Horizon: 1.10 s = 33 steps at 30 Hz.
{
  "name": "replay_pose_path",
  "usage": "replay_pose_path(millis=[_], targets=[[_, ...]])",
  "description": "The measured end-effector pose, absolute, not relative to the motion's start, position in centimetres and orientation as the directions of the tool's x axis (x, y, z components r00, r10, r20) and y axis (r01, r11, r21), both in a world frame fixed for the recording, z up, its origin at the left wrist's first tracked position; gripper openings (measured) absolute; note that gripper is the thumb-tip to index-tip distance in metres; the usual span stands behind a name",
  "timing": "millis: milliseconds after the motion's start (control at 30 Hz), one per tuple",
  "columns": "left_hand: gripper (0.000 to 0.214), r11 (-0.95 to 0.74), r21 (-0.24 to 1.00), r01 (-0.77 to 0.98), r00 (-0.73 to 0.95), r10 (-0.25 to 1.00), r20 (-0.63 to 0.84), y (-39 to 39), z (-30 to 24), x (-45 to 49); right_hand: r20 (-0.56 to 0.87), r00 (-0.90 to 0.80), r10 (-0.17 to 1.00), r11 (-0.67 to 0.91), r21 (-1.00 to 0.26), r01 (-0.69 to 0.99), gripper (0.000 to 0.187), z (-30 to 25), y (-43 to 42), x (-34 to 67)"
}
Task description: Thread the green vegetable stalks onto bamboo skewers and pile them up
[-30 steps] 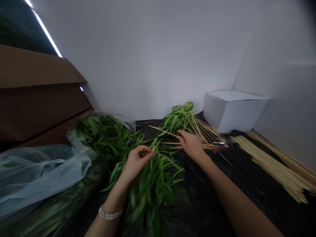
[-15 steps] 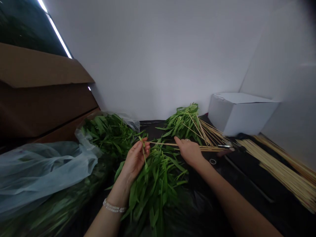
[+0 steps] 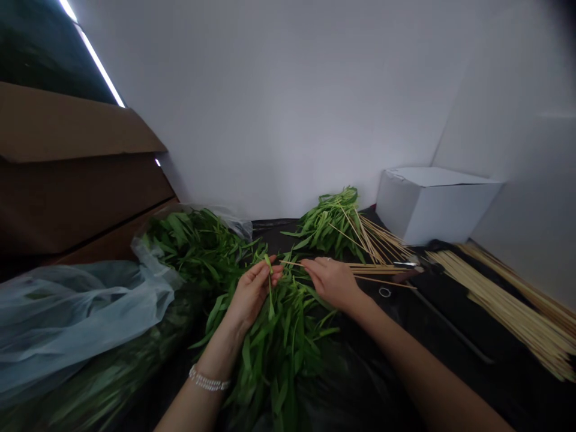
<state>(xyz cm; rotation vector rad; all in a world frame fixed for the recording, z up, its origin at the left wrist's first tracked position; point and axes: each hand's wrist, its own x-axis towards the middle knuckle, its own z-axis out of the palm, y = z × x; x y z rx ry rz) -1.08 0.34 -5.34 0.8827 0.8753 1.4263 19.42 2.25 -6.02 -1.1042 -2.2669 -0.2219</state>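
1. Left of the middle leaf pile, one plastic bag fills the room
2. At the pile's far edge, the left hand pinches one green stem
3. At the pile's far right edge, the right hand grasps one thin stick, whose tip points to this stem
4. Right of the pile, the black sheet has some open room; farther, one white box stands
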Motion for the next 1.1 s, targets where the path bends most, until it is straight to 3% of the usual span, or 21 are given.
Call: replay_pose_path(millis=[300, 1100], targets=[[0.032, -0.022, 0.912, -0.409, -0.038, 0.999, 0.007, 0.7, -6.0, -1.4, 0.559, -0.521, 0.644, 0.644, -0.028, 0.765, 0.032, -6.0, 2.0, 19.2], [0.032, 0.033, 0.916, -0.401, -0.039, 0.998, -0.053, 0.5, -5.5, -1.3, 0.588, -0.53, 0.611, 0.671, -0.03, 0.741, 0.03, -7.3, 2.0, 18.6]])
